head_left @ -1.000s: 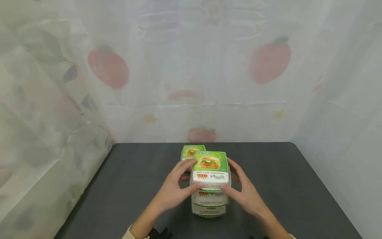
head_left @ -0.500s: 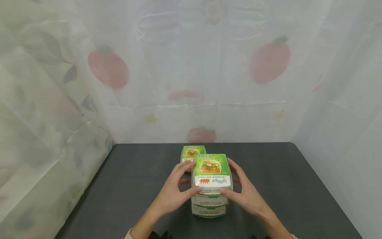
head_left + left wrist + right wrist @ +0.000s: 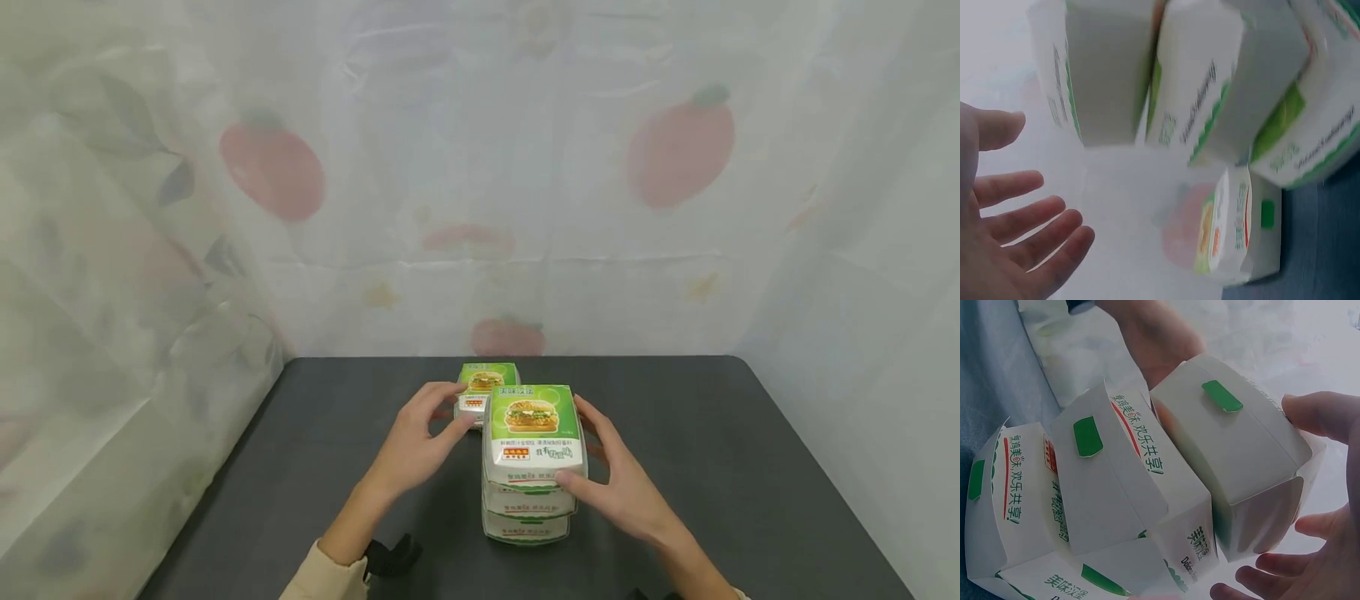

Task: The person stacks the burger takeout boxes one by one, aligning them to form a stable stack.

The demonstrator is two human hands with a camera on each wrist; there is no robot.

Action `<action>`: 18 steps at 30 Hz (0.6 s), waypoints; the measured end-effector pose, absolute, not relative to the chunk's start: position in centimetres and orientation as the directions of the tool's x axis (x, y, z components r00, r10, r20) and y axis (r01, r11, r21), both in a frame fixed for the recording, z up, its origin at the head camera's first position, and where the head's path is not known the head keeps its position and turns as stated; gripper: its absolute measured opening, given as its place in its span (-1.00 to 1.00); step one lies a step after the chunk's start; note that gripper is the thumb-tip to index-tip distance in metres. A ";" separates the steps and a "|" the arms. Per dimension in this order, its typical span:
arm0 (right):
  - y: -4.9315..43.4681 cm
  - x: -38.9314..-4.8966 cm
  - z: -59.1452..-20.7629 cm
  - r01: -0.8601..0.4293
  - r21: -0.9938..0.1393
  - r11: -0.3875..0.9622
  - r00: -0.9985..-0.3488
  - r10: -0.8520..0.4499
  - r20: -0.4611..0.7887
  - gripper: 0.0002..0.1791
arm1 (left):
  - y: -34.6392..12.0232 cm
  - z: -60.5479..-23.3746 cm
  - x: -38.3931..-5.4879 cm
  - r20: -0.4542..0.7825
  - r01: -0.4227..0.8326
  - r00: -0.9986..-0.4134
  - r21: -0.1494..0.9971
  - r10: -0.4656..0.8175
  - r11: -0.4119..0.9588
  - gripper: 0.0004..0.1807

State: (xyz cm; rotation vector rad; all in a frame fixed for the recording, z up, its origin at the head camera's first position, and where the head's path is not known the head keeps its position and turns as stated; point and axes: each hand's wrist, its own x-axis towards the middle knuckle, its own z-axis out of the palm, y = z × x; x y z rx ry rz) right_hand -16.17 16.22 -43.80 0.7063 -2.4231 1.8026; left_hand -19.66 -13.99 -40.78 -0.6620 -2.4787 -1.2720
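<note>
Three burger boxes are stacked on the dark table. The top burger box [image 3: 536, 417], green and white with a burger picture, sits on the middle box [image 3: 529, 502] and the bottom box [image 3: 525, 530]. My right hand [image 3: 626, 492] holds the top box at its right side, thumb on the front and fingers round the back corner. The left hand [image 3: 412, 442] is apart from the stack, fingers spread, its fingertips beside a fourth burger box [image 3: 486, 375] behind and left. In the left wrist view, nothing lies in the left hand [image 3: 1022, 231].
The dark table [image 3: 735, 467] extends on both sides of the stack. A pale curtain with a fruit print [image 3: 570, 208] hangs behind the table's far edge and along the left and right sides. A black strap [image 3: 393, 557] shows at the left wrist.
Both hands held the top box, which came slightly down and forward onto the stack. My left hand has since let go and moved left, fingers opening. The right hand has barely moved.
</note>
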 end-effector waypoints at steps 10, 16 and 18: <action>16.3 -16.0 -43.8 -0.380 -0.896 0.230 -0.898 -0.323 0.298 -0.01 | -14.7 -42.0 -23.2 0.527 0.544 -0.814 0.541 0.246 0.641 -0.57; 16.2 -15.8 -43.8 -0.383 -0.889 0.251 -0.899 -0.323 0.296 -0.01 | -14.9 -43.8 -25.2 0.546 0.514 -0.815 0.525 0.195 0.679 -0.55; 16.2 -15.8 -43.8 -0.379 -0.889 0.256 -0.901 -0.323 0.291 -0.01 | -14.9 -44.6 -25.8 0.547 0.503 -0.817 0.525 0.181 0.686 -0.54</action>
